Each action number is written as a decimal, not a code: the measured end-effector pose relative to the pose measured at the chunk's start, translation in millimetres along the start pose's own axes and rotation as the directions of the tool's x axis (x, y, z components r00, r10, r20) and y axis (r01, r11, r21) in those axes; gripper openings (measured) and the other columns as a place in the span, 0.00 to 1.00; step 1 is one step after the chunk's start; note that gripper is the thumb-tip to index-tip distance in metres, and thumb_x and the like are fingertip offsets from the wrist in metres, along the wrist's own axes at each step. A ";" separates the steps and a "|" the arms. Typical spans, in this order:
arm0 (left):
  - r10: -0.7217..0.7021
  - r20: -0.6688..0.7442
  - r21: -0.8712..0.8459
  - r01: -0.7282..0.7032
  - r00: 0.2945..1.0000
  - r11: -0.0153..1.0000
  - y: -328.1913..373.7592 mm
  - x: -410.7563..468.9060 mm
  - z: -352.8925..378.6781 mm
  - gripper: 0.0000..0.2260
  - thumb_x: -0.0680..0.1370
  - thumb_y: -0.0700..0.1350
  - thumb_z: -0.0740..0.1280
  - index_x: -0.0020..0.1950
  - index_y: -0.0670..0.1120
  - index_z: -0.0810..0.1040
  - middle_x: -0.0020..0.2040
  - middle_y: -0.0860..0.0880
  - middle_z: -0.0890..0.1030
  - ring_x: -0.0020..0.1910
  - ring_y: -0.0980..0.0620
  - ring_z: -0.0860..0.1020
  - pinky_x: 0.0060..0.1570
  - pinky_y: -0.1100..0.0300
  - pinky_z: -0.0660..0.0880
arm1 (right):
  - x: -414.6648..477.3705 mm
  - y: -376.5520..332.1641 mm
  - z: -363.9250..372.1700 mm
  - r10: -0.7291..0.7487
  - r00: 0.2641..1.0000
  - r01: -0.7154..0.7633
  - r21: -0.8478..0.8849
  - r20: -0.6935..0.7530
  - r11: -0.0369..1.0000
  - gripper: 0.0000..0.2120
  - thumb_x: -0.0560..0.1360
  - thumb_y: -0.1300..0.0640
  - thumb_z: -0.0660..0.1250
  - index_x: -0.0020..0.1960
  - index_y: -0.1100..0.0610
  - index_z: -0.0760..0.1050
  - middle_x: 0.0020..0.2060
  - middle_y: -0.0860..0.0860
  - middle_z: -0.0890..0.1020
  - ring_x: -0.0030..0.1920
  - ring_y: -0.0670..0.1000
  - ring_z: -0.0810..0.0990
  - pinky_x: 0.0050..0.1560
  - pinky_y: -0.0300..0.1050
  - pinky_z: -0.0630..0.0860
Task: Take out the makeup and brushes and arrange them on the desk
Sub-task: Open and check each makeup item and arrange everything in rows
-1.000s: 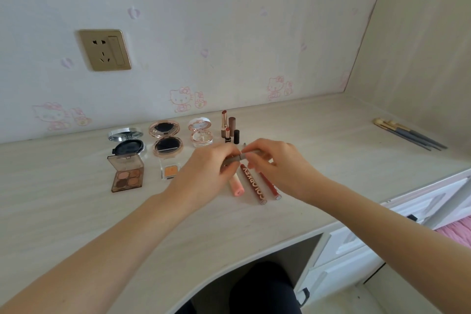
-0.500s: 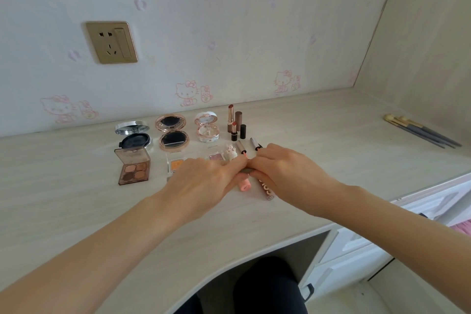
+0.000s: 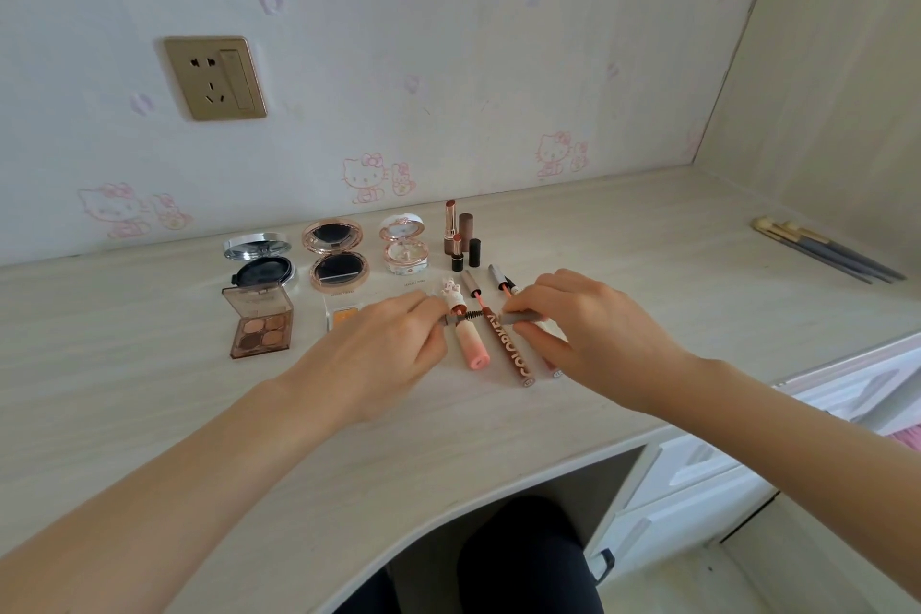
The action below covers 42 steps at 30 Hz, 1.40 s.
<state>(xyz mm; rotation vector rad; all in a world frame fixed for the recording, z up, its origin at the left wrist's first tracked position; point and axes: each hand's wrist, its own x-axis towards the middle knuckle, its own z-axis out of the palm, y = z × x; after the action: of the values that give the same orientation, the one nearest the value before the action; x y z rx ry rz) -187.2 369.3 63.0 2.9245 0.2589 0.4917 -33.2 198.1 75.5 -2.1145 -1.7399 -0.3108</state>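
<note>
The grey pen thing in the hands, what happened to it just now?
It was pulled open: the left hand drew the brush wand leftward, away from the grey tube in the right hand. Both still pinch their halves. The compacts and lipsticks stayed put.

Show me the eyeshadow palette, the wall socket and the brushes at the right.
eyeshadow palette (image 3: 261, 332), head view, on the colour pans.
wall socket (image 3: 215, 78), head view, on the middle of its plate.
brushes (image 3: 842, 258), head view, on the grey handles.
</note>
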 end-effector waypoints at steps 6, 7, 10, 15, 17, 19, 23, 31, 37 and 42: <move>-0.149 -0.088 -0.316 0.114 0.985 0.942 3.2 14.7 -3.4 0.08 0.79 0.40 0.61 0.53 0.46 0.80 0.42 0.52 0.76 0.41 0.55 0.75 0.43 0.59 0.72 | -0.6 12.9 1.8 0.205 0.978 -0.207 0.133 0.026 0.969 0.10 0.78 0.52 0.62 0.56 0.47 0.78 0.43 0.45 0.81 0.44 0.46 0.78 0.46 0.45 0.77; -0.179 -0.094 -0.372 0.133 0.979 0.919 6.4 18.0 -5.3 0.08 0.79 0.41 0.63 0.52 0.47 0.81 0.41 0.52 0.78 0.40 0.55 0.77 0.43 0.58 0.74 | -0.1 15.1 1.6 0.247 0.968 -0.249 0.185 0.030 0.951 0.08 0.78 0.52 0.63 0.55 0.47 0.78 0.42 0.44 0.82 0.43 0.44 0.79 0.47 0.42 0.78; -0.279 -0.037 -0.573 0.209 0.960 0.793 13.2 28.3 -6.5 0.05 0.76 0.40 0.67 0.48 0.48 0.81 0.39 0.51 0.82 0.35 0.53 0.82 0.46 0.52 0.79 | 1.4 18.9 -1.9 0.362 0.931 -0.355 0.326 0.040 0.876 0.04 0.75 0.54 0.68 0.50 0.49 0.79 0.40 0.42 0.83 0.44 0.40 0.80 0.45 0.31 0.73; -0.330 0.017 -0.710 0.244 0.944 0.661 29.8 44.4 0.3 0.05 0.73 0.44 0.73 0.46 0.51 0.80 0.37 0.49 0.84 0.36 0.49 0.83 0.47 0.48 0.79 | 3.1 23.8 -5.9 0.472 0.880 -0.437 0.484 0.055 0.758 0.04 0.72 0.53 0.71 0.46 0.49 0.79 0.40 0.43 0.83 0.43 0.40 0.80 0.41 0.25 0.71; -0.350 0.002 -0.693 0.254 0.937 0.675 35.4 51.1 8.0 0.07 0.72 0.48 0.74 0.45 0.55 0.78 0.35 0.51 0.84 0.34 0.53 0.82 0.49 0.50 0.78 | 2.7 26.1 -7.5 0.482 0.874 -0.444 0.493 0.056 0.748 0.03 0.72 0.54 0.71 0.46 0.50 0.79 0.40 0.42 0.83 0.43 0.40 0.80 0.40 0.24 0.71; -0.368 0.010 -0.694 0.272 0.930 0.667 40.7 57.5 15.2 0.08 0.72 0.51 0.74 0.48 0.54 0.77 0.35 0.50 0.84 0.34 0.49 0.82 0.48 0.49 0.78 | 1.9 29.8 -9.3 0.496 0.866 -0.457 0.490 0.056 0.742 0.03 0.73 0.55 0.71 0.47 0.51 0.80 0.41 0.42 0.82 0.44 0.41 0.80 0.40 0.26 0.72; -0.396 0.003 -0.682 0.291 0.918 0.671 52.3 70.4 25.7 0.12 0.73 0.50 0.72 0.54 0.51 0.76 0.33 0.49 0.82 0.29 0.50 0.80 0.29 0.52 0.74 | -1.8 42.2 -10.4 0.540 0.839 -0.491 0.506 0.057 0.709 0.07 0.73 0.54 0.70 0.51 0.50 0.79 0.41 0.46 0.82 0.44 0.45 0.80 0.45 0.38 0.76; -0.351 -0.033 -0.545 0.278 0.936 0.791 79.1 102.7 57.1 0.22 0.74 0.52 0.70 0.65 0.54 0.67 0.35 0.53 0.82 0.36 0.56 0.80 0.41 0.56 0.77 | -9.8 88.2 -3.5 0.580 0.814 -0.539 0.389 0.013 0.747 0.10 0.74 0.53 0.68 0.55 0.48 0.76 0.39 0.46 0.81 0.44 0.46 0.79 0.40 0.36 0.71; -0.250 -0.053 -0.249 0.230 0.967 0.941 95.9 122.8 81.3 0.19 0.77 0.52 0.65 0.66 0.51 0.66 0.40 0.51 0.80 0.43 0.49 0.78 0.38 0.55 0.73 | -26.3 114.2 17.4 0.535 0.844 -0.530 0.160 0.010 0.833 0.14 0.76 0.52 0.66 0.60 0.52 0.77 0.40 0.45 0.80 0.45 0.47 0.77 0.47 0.40 0.73; -0.201 -0.047 -0.065 0.197 0.979 0.978 102.4 134.8 91.5 0.15 0.78 0.50 0.63 0.63 0.47 0.70 0.40 0.48 0.76 0.47 0.43 0.76 0.41 0.54 0.65 | -33.4 119.2 27.7 0.426 0.905 -0.425 -0.064 -0.001 0.903 0.12 0.78 0.51 0.61 0.56 0.55 0.78 0.43 0.51 0.78 0.49 0.52 0.74 0.45 0.49 0.75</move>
<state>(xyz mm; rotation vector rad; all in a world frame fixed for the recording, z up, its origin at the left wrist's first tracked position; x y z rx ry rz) -16.3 284.3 38.7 2.7907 0.5287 0.5370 74.1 161.3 19.0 -2.4719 -1.2356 -0.2283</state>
